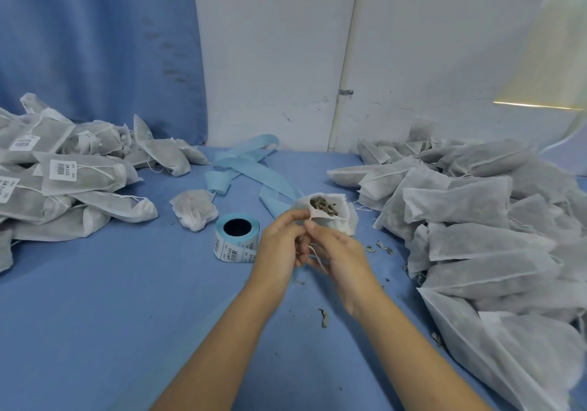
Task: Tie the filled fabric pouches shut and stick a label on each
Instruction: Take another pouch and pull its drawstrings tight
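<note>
A white fabric pouch [327, 210] stands at the middle of the blue table, its mouth open and dried green herbs showing inside. My left hand [281, 245] pinches the pouch's near rim. My right hand [340, 252] is just right of it, fingers curled round the thin white drawstring [317, 259] that hangs between both hands. A roll of barcode labels [236, 241] on blue backing sits left of my left hand. One small pouch [194, 209] lies alone further left.
A heap of labelled, tied pouches [63, 182] fills the left side. A large heap of unlabelled pouches [482, 229] covers the right side. Used blue backing strips [244, 163] trail at the back centre. Herb crumbs [381, 247] dot the table [127, 315]. A wall stands behind.
</note>
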### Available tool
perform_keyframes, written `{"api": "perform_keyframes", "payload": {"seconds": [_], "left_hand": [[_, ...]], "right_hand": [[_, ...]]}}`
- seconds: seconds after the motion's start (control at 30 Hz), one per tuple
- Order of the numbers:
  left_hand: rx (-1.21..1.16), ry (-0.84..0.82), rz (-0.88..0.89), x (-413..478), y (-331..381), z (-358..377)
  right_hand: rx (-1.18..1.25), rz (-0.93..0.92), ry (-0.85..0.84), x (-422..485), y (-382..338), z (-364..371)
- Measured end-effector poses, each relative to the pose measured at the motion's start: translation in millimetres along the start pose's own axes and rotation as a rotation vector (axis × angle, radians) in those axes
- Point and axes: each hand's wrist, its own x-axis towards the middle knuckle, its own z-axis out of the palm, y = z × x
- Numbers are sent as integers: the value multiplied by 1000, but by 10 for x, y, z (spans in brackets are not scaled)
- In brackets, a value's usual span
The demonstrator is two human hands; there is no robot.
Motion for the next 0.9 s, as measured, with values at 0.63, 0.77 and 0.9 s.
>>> {"api": "perform_keyframes", "payload": {"seconds": [0.63, 0.77, 0.9], "left_hand": [[506, 372, 290, 60, -30, -238], [644, 348, 317, 54, -46, -270], [685, 363, 361, 69, -59, -240]], "right_hand": [[569, 305, 257, 76, -113, 43], [593, 298, 279, 98, -123, 31], [621, 278, 291, 105, -147, 4]]}}
